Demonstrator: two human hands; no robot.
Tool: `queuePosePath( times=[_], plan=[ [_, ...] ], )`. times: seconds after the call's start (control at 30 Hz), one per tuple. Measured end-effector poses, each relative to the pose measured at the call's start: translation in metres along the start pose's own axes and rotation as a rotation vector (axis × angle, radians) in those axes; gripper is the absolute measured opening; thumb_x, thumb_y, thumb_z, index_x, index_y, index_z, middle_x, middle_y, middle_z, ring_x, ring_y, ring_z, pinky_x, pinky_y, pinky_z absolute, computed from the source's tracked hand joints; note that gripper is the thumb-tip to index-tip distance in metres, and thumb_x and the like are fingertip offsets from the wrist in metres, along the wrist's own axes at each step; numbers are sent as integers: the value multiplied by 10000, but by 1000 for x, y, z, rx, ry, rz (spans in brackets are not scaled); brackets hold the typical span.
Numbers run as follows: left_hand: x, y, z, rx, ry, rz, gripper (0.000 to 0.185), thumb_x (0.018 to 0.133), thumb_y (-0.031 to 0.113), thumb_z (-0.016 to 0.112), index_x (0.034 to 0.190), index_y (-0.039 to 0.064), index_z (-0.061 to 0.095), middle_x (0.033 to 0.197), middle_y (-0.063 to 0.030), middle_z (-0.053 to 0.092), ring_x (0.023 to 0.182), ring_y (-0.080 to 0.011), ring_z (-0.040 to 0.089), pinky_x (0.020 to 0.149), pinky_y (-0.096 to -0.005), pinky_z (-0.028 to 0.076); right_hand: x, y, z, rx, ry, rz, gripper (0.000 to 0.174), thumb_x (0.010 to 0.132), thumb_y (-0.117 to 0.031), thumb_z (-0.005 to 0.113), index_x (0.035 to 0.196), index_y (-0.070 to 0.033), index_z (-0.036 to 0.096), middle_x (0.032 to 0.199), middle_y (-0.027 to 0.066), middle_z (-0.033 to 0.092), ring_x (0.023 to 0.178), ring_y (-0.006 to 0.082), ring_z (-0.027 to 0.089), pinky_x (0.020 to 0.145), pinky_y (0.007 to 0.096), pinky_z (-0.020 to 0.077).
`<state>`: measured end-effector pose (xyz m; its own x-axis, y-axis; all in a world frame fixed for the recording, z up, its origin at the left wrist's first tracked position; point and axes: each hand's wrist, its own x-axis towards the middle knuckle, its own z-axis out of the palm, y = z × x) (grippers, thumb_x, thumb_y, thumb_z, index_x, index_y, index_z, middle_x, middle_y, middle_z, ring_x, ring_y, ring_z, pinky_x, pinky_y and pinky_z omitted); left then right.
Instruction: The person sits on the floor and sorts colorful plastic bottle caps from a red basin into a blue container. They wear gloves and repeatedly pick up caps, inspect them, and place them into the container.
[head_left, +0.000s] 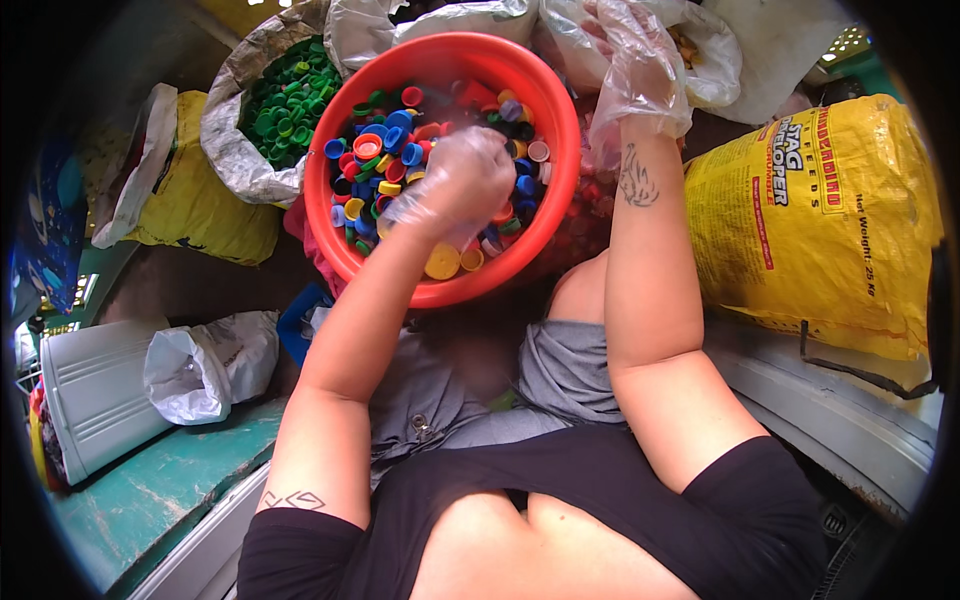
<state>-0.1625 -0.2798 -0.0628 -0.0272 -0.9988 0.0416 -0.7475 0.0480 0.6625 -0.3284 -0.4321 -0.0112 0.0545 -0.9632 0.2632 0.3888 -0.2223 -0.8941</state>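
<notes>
A round red plastic basin (559, 187) holds many mixed plastic bottle caps (367, 199) in blue, red, yellow, green and other colours. My left hand (472, 176), in a clear plastic glove, is down over these caps with its fingers curled. Whether a cap is inside it is hidden. Beyond the basin's right side, my right hand (637, 64), gloved the same way, is raised near the openings of white sacks (709, 56). Its fingertips reach the top edge of the view, and I cannot make out anything held there.
Left of the basin stands a sack of green caps (292, 105), with a yellow sack (202, 187) beside it. A white plastic bag (210, 367) and a white ribbed container (105, 390) lie on a green surface (165, 480). At right is a large yellow feed sack (817, 225) bearing writing.
</notes>
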Motion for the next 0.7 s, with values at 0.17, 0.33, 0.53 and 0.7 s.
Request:
queuePosePath(
  times=[0.17, 0.33, 0.53, 0.7],
  plan=[
    [35, 8, 13, -141, 19, 19, 237, 895, 88, 562, 1074, -5, 686, 894, -219, 716, 797, -353, 699, 766, -421, 567, 5, 12, 3, 75, -10, -12, 281, 951, -176, 669, 1189, -29, 666, 1142, 75, 704, 1030, 176, 676, 911, 319, 534],
    [48, 9, 43, 510, -393, 209, 299, 749, 71, 751, 1042, 22, 720, 1114, -196, 707, 1064, -329, 695, 900, -410, 568, 10, 19, 8, 82, -23, -69, 297, 957, -169, 665, 1217, -27, 647, 1141, 74, 695, 1006, 170, 672, 881, 303, 538],
    [60, 12, 55, 653, -652, 83, 497, 594, 116, 885, 1070, 54, 756, 1178, -184, 701, 1084, -313, 703, 922, -385, 582, 17, 32, 16, 61, -52, -148, 317, 965, -160, 661, 1250, -25, 625, 1140, 73, 683, 978, 163, 667, 845, 284, 543],
    [56, 8, 52, 579, -361, 137, 536, 551, 69, 883, 1070, 95, 751, 1145, -168, 704, 1104, -294, 692, 919, -379, 584, 16, 31, 21, 71, -61, -171, 336, 972, -152, 658, 1278, -23, 607, 1139, 72, 674, 954, 157, 663, 815, 267, 547]
  ],
)
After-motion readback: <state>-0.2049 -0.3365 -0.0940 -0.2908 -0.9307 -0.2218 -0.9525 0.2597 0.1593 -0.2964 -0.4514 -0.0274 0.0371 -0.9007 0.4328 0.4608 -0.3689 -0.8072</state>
